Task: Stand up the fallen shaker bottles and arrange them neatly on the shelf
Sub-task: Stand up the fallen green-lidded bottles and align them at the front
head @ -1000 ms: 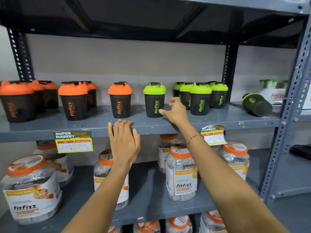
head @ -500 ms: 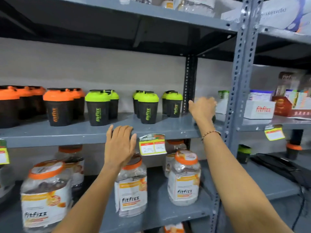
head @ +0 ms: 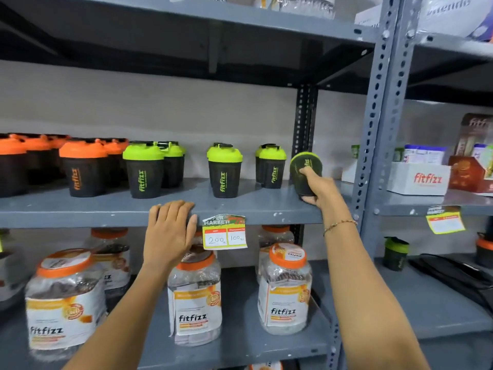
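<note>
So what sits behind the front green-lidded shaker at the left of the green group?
Behind the front green-lidded black shaker, another green-lidded black shaker stands upright, its lid and side showing. Most of its body is covered, and anything further back is hidden.

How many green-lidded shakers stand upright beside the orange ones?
5: front-left shaker, back-left shaker, middle shaker, front-right shaker, back-right shaker. Others may be hidden behind.

I read "fitfizz" down the side of the orange-lidded shaker (head: 84, 170) in orange and of the green-lidded shakers (head: 145, 170) in green, and in black on the labels of the clear jars (head: 195, 297) on the lower shelf. The white box (head: 418, 178) at right bears "fitfizz" in red. The price tag (head: 224, 232) on the shelf edge (head: 106, 217) shows "SUPER MARKET", "200" and "100".
</note>
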